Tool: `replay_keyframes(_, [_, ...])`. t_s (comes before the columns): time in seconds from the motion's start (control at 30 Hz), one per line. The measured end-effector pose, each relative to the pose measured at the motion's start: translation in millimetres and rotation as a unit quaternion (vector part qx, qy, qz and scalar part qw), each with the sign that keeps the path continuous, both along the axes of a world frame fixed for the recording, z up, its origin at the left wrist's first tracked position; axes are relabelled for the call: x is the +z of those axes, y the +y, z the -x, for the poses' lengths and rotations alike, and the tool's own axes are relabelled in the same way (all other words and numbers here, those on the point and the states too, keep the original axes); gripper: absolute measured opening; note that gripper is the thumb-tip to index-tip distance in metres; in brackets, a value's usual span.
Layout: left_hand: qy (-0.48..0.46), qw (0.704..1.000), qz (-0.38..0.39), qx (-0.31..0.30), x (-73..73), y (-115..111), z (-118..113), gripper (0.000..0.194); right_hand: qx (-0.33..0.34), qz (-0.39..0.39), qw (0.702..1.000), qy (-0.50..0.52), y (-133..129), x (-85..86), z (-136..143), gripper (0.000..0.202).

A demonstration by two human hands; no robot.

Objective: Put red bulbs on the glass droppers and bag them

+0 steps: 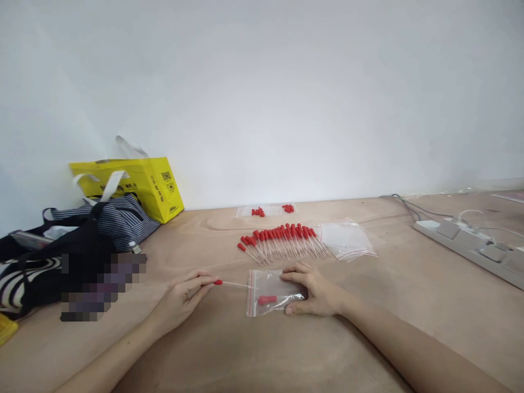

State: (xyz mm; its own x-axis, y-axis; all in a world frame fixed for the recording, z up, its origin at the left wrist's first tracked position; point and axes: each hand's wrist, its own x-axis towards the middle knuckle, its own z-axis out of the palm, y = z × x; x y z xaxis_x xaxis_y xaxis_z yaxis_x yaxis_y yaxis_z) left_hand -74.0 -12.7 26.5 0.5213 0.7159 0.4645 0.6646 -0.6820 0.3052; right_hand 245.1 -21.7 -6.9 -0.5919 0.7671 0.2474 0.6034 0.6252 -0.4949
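Observation:
My left hand [190,295] pinches the red bulb end of a thin clear dropper [235,284], whose tip points right and reaches the left, red-striped edge of a clear zip bag [256,278]. Inside that bag lies a red rubber bulb [267,300]. My right hand [313,289] rests at the bag's right end, fingers and thumb spread over it. Just beyond the bag, several red-topped droppers [282,240] lie side by side in a row, with a stack of clear bags [347,240] at their right end.
Small red bulbs [258,212] lie on a clear bag near the wall. A yellow bag [158,188], a striped bag [123,221] and a black bag [82,245] stand at the left. On the right is a white power strip [470,240] with plugs and cables on the wooden table [196,360].

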Motion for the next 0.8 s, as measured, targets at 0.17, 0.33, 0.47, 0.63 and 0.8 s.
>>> replay_keyframes(0.17, [0.007, 1.000, -0.007, 0.003, 2.4, -2.4, -0.1, 0.022, 0.003, -0.002, 1.000, 0.001, 0.7, -0.5, -0.3, 0.074])
replay_keyframes(0.33, [-0.002, 0.998, -0.027, 0.048, 4.2, -3.8, 19.1, 0.021, 0.003, -0.003, 1.000, 0.001, 0.8, -0.4, -0.4, 0.074])
replay_keyframes(0.47, [-0.013, 0.998, -0.016, 0.059, 2.8, -6.1, 27.2, 0.019, 0.005, 0.001, 1.000, -0.001, 1.0, -0.3, -0.6, 0.074])
replay_keyframes(0.63, [-0.017, 0.999, 0.012, 0.040, 1.0, -5.9, 12.1, 0.021, 0.005, 0.004, 1.000, -0.001, 0.7, -0.3, -0.5, 0.074])
replay_keyframes(0.8, [-0.036, 0.999, 0.029, 0.022, -5.9, -3.7, -13.3, 0.017, -0.002, 0.003, 1.000, -0.001, -0.8, 0.9, 0.0, 0.076])
